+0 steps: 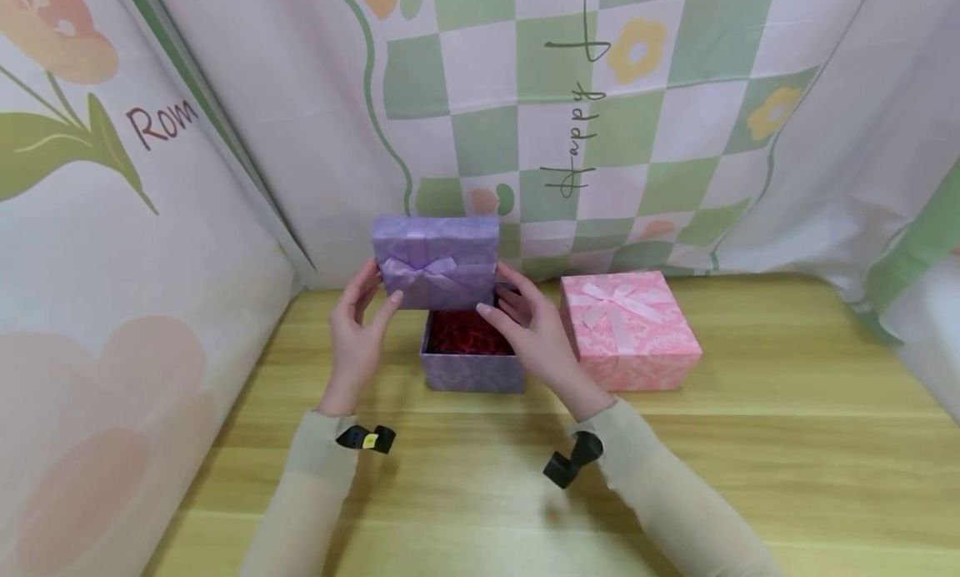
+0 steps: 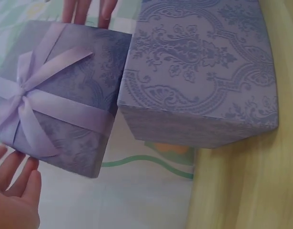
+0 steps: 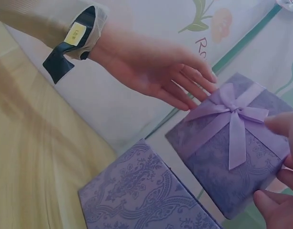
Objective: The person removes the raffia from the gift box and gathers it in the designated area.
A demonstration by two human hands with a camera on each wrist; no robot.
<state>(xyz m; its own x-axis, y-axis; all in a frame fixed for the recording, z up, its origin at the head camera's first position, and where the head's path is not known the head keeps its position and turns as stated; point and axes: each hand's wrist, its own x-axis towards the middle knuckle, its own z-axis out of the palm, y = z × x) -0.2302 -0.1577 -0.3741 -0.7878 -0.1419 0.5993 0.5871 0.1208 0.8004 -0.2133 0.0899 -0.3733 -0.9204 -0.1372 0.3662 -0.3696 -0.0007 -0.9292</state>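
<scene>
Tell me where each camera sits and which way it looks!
Head: worn on the head, facing forward and down at the purple lid, purple box and pink box; left grip, right grip and both sleeves show.
Left wrist: worn there, facing the purple lid and purple box; left grip and the right grip's fingers show.
Right wrist: worn there, facing those too; right grip, left grip and left sleeve show.
Both wrist views share the bow.

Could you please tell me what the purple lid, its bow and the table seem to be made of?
Lid: probably paper-covered cardboard, mostly matte, judging by its crisp edges and damask pattern.
Bow: likely satin ribbon, softly shiny, given its smooth loops.
Table: wood or wood-look laminate, slightly glossy; visible grain fits both.
</scene>
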